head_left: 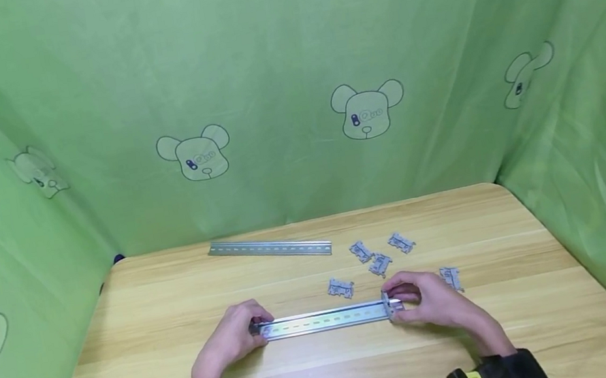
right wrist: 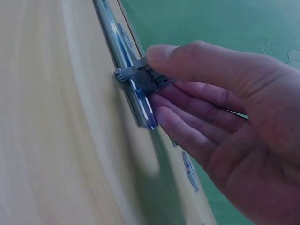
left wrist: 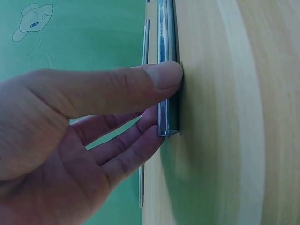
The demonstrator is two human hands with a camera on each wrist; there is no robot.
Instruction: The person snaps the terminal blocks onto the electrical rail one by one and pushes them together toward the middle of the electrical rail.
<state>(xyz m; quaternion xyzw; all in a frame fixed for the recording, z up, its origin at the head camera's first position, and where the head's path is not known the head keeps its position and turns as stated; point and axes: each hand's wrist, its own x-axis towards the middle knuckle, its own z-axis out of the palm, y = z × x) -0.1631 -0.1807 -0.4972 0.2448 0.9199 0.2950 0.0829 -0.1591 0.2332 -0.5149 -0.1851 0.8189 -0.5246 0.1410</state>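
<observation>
A slotted metal DIN rail lies crosswise in front of the person. My left hand pinches its left end, the thumb on the near edge and the fingers on the far edge. In the left wrist view that thumb presses against the rail's side, just short of its end. My right hand grips a small grey DIN-rail clip standing across the rail near its right end. From the right wrist, the clip straddles the rail between thumb and fingers, and the rail's end sticks out past it.
Several similar grey clips lie loose beyond the rail, among them one left of the right hand and one beside it. A second slotted rail rests farther back on the wooden table. Green curtains enclose the table's back and sides.
</observation>
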